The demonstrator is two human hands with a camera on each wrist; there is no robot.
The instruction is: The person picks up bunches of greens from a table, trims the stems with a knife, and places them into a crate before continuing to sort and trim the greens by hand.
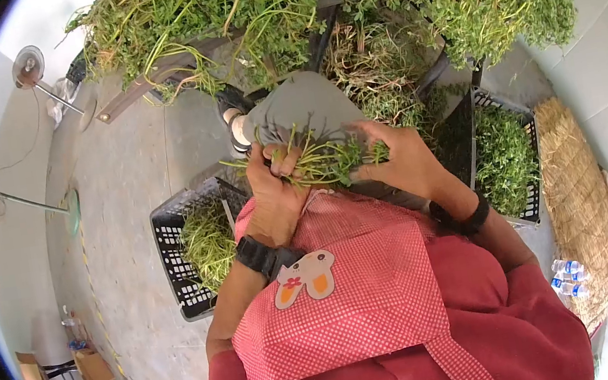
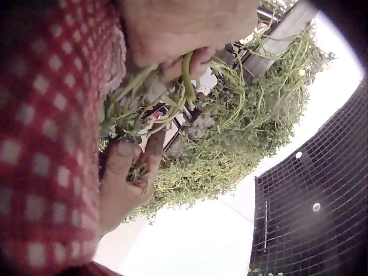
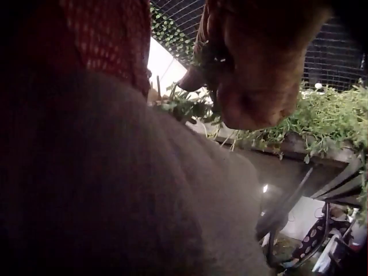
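Observation:
Over the lap, my left hand (image 1: 271, 183) grips a small bunch of leafy green stems (image 1: 319, 162), its cut-looking stem ends fanning out past the fingers. To the right, at the leafy end, my right hand (image 1: 411, 162) curls thumb and fingers around a few leaves. In the left wrist view, greens (image 2: 138, 172) sit between that hand's thumb and fingers. The right wrist view shows the curled right hand (image 3: 259, 75) from behind, with leaves (image 3: 192, 108) sticking out below it. A checked red apron (image 1: 351, 293) lies just under both hands.
A large heap of greens (image 1: 237, 3) covers the table ahead. Black crates stand either side, the left crate (image 1: 174, 264) with stems, the right crate (image 1: 533, 195) with leafy greens. More stalks (image 1: 371, 62) pile beneath the table. A straw roll (image 1: 577, 204) and water bottles (image 1: 569, 278) lie right.

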